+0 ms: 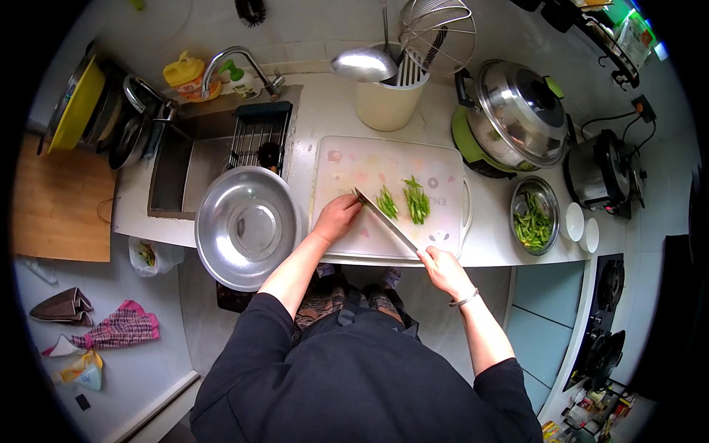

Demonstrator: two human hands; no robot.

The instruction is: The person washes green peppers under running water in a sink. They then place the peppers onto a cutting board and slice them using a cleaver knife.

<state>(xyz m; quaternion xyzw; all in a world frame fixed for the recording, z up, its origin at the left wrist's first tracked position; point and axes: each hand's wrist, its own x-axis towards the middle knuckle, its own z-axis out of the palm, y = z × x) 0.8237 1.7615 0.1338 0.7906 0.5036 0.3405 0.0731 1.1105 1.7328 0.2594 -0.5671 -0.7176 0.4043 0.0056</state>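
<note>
My right hand (445,272) is closed round the handle of a kitchen knife (389,224), whose blade slants up and left over the white cutting board (450,159). Beside the knife's tip, my left hand (338,218) rests on the board with its fingers curled together; what they hold is hidden under them. Just right of the blade lies a small bunch of cut green vegetable pieces (386,203). A larger pile of green pieces (417,201) sits further right on the board.
A large metal basin (209,225) stands left of the board, overlapping the front of the sink (168,173). To the right are a steel bowl of greens (545,240), two small white bowls (572,221) and a lidded pot (509,111). A utensil holder (380,107) stands behind.
</note>
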